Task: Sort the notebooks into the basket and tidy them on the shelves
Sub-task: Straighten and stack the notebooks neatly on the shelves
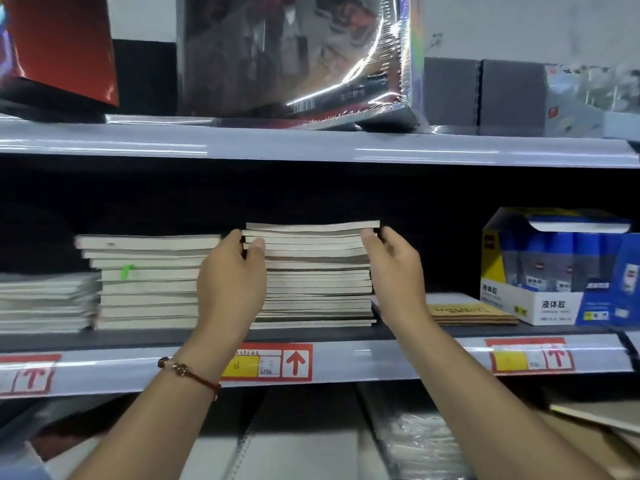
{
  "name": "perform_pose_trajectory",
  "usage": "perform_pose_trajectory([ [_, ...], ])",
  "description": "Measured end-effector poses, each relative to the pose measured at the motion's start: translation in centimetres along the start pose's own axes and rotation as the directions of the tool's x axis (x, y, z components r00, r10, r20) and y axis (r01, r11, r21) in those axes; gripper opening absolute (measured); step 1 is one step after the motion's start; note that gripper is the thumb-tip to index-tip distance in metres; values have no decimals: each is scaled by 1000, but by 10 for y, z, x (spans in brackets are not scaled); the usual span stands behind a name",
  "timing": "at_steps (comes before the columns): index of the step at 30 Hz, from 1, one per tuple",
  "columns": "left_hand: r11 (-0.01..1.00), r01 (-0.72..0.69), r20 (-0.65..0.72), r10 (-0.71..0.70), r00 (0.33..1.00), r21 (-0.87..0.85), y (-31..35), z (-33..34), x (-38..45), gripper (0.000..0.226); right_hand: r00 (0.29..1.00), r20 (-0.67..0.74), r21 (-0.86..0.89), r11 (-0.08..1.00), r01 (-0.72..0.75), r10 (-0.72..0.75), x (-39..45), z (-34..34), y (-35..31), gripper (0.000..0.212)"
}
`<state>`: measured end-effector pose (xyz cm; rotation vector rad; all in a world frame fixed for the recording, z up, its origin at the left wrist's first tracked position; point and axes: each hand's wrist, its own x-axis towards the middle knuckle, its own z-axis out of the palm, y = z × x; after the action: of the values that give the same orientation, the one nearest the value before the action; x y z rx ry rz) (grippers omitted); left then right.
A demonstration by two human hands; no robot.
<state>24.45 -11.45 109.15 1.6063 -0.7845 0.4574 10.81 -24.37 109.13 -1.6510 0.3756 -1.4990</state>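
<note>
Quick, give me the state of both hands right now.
Left hand: grips the left edge of the middle notebook stack, thumb in front.
Right hand: grips the stack's right edge near the top.

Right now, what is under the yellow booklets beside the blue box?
The yellow booklets lie flat on the grey shelf, a thin pile right of the middle stack. The right hand covers their left end.

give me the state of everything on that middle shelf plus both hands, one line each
middle stack: stacked flat, upper notebooks slightly askew
left hand: gripping the stack's left edge near the top
right hand: gripping the stack's right edge near the top
left stack: flat, edges uneven
yellow notebooks: lying flat, low pile
glue box: upright, top open
</note>
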Motion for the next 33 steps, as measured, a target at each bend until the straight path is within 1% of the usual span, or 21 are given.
perform_pose_trajectory([
  [2,1000,-14,29,14,999,3,3,-1,2,36,997,-13,-76,994,80,-81,-2,-4,2,20],
  [3,1000,-27,35,27,999,6,1,-1,5,39,994,-21,-112,988,104,-107,-1,-5,3,21],
  [5,998,-44,45,43,998,35,0,-2,8,38,993,-50,-140,986,96,-104,3,-6,4,21],
  [8,992,-93,70,87,994,87,-1,-2,12,31,999,-47,-142,990,4,-11,11,-6,3,20],
  [10,970,-185,37,181,983,158,3,0,11,45,997,15,-155,985,-75,79,12,-6,2,25],
  [11,963,-220,20,219,975,155,6,2,11,50,990,56,-155,981,-120,130,12,-5,1,29],
  [12,968,-218,7,219,976,125,11,3,10,51,982,89,-156,976,-153,168,12,-4,0,33],
  [13,981,-182,12,181,983,74,13,6,11,51,978,106,-168,972,-163,182,12,-3,0,37],
  [15,997,-76,24,76,997,-24,16,11,13,50,980,94,-178,972,-155,174,13,-1,1,47],
  [16,998,-46,10,47,999,-50,17,12,15,48,979,81,-161,972,-171,185,15,1,2,52],
  [17,997,-34,-12,34,999,-65,17,14,15,44,974,73,-131,970,-204,214,16,3,2,58],
  [19,997,-36,-58,32,998,-69,15,17,15,36,944,82,-39,948,-317,319,17,9,-2,72],
  [20,997,-42,-79,37,996,-66,14,17,16,34,928,80,8,931,-365,363,19,11,-3,75],
  [21,997,-49,-97,42,994,-66,13,18,16,33,922,64,48,922,-385,382,20,13,-3,74],
  [24,996,-51,-148,40,988,-75,10,16,15,32,932,-2,58,931,-361,362,20,16,-1,56],
  [25,995,-51,-164,36,986,-87,8,16,14,31,939,-24,46,939,-341,343,19,16,0,55],
  [28,982,-56,-192,21,981,-180,4,17,11,28,966,-67,-4,969,-249,248,12,21,2,64],
  [30,975,-36,-161,0,987,-221,2,17,9,32,978,-68,-40,979,-200,197,10,23,3,64],
  [32,980,-20,-82,4,997,-196,3,17,5,48,983,-43,-69,981,-180,177,12,23,3,55],
  [33,987,-44,-42,38,998,-156,3,18,1,55,983,-29,-74,981,-182,180,12,22,3,54],
])
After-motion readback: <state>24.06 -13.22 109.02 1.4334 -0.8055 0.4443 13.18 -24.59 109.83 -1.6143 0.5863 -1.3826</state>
